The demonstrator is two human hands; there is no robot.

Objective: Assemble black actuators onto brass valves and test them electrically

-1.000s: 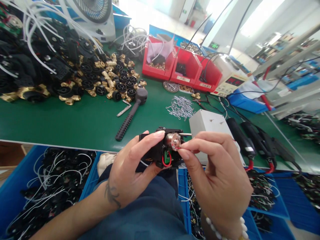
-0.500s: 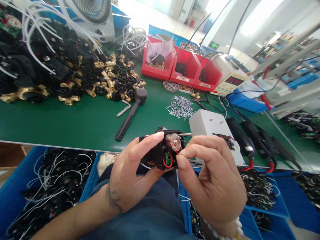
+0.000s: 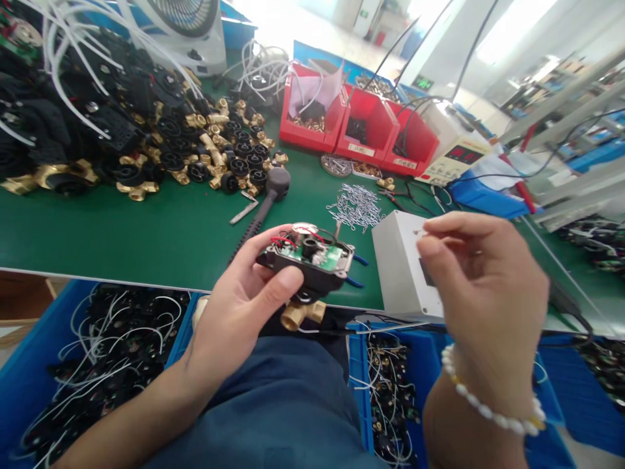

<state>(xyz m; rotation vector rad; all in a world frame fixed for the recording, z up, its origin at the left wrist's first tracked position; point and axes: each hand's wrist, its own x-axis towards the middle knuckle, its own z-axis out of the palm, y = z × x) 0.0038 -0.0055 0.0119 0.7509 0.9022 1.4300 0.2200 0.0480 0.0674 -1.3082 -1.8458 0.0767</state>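
Fingers of left hand: clasped round black housing, above near edge of tabletop, long axis roughly along it. Right hand: well apart rightward, fingers pinched, contents unclear.

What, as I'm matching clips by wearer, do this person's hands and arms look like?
Neither the left hand nor the right hand wears a glove, and no sleeve shows on either forearm. Around the right wrist sits a bracelet of white beads with some yellow ones. The right hand is slightly blurred, hiding finer detail.
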